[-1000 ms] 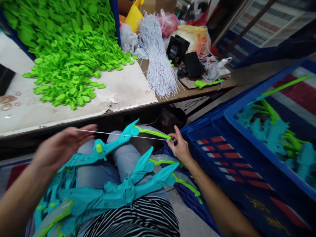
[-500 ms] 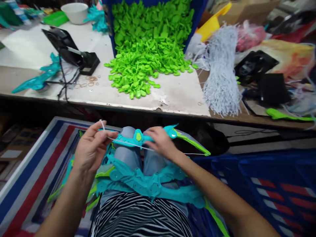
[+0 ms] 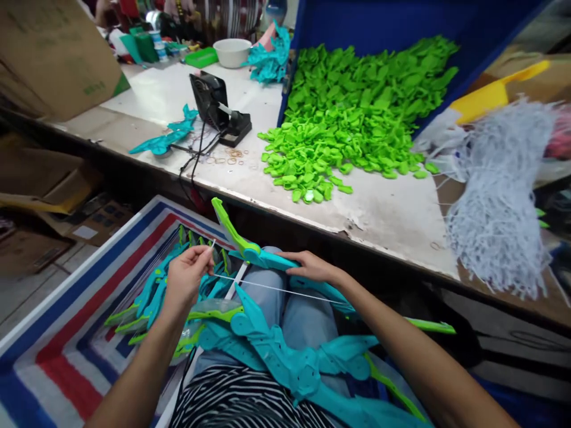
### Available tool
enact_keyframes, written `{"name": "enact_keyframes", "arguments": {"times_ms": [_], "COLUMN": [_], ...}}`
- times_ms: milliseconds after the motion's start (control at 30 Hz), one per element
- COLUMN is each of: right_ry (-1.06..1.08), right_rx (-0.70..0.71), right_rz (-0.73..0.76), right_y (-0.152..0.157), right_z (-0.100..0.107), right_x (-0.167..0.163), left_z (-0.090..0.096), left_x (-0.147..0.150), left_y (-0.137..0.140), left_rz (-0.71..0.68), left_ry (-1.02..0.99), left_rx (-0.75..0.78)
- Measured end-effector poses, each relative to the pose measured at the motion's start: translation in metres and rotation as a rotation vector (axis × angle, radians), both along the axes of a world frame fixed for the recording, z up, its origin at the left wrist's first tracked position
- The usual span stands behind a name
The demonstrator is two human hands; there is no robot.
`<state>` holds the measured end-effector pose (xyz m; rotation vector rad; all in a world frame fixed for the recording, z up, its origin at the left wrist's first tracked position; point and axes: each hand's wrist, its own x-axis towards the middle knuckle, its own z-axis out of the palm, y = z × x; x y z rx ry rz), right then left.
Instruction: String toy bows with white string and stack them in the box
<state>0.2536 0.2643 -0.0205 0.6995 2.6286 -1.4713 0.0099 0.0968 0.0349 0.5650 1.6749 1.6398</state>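
A white string runs taut across my lap, and my left hand pinches its free end between thumb and fingertips. My right hand grips the middle of a teal toy bow with lime-green limbs, held over my knees. Its left limb points up and away; its right part is partly hidden behind my right forearm. The string slants from my left hand toward the right side of this bow. Nearer my body, more teal bow pieces with green limbs lie across my thighs.
Several bows fill a striped bin at my left. On the table, a blue crate spills green parts. A black fan-like device, a teal bow part and a bundle of white strings lie there. A cardboard box stands far left.
My view has swung left, showing more of the bin and the cardboard box. The held bow has turned, with its left green limb raised into view. Both hands keep their holds.
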Motion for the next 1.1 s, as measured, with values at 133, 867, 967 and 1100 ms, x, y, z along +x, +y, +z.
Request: {"name": "enact_keyframes", "arguments": {"times_ms": [133, 867, 967, 1100], "right_ry": [0.009, -0.012, -0.015, -0.055], "right_rx": [-0.049, -0.022, -0.002, 0.038], "right_rz": [-0.039, -0.051, -0.047, -0.041], "right_y": [-0.005, -0.009, -0.010, -0.014], "right_z": [-0.007, -0.008, -0.008, -0.006], "right_x": [0.002, 0.002, 0.001, 0.000], "left_z": [-0.004, 0.025, 0.028, 0.027], "left_x": [-0.029, -0.053, -0.050, -0.051], "left_y": [0.025, 0.072, 0.071, 0.076], "left_rz": [0.008, -0.107, -0.099, -0.137], "left_ry": [0.177, 0.503, 0.520, 0.402], "left_rx": [-0.053, -0.110, -0.099, -0.056]}}
